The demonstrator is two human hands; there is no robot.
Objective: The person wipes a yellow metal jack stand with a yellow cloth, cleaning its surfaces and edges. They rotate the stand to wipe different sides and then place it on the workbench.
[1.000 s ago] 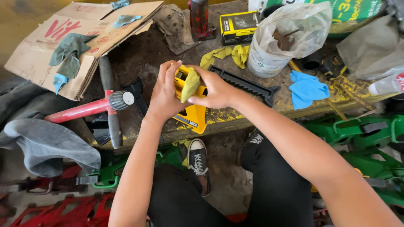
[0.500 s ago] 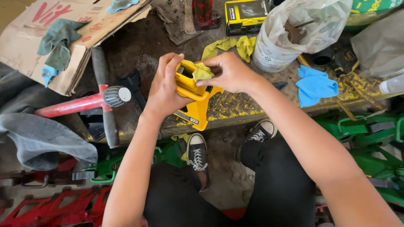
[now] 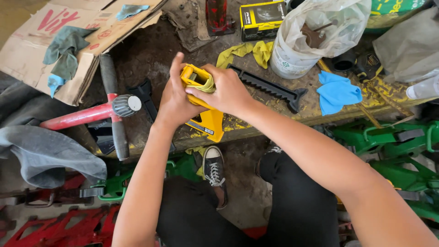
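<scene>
- Head view: the left hand (image 3: 173,98) is wrapped around the left side of a bright yellow, boxy metal tool part (image 3: 204,106), fingers curled on it and the forefinger stretched upward.
- The right hand (image 3: 226,91) is closed over the top right of that yellow part, pressing a small yellow-green cloth (image 3: 206,85) against its upper end.
- The yellow part is upright between both hands, its lower end hanging past the front edge of the grimy wooden workbench (image 3: 155,55).
- Just right of the right hand lies a long black toothed plastic bar (image 3: 270,87); further right, a crumpled blue cloth (image 3: 337,91).
- Beyond the hands lie a crumpled yellow rag (image 3: 249,51), a white bucket lined with a clear plastic bag (image 3: 315,34) and a yellow-and-black cardboard box (image 3: 261,18).
- Left of the left hand lie a red metal handle with a grey ribbed knob (image 3: 89,113) and a flattened brown cardboard sheet (image 3: 59,41) bearing teal rags.
- Below the hands, a black-and-white sneaker (image 3: 213,170) rests on the floor.
</scene>
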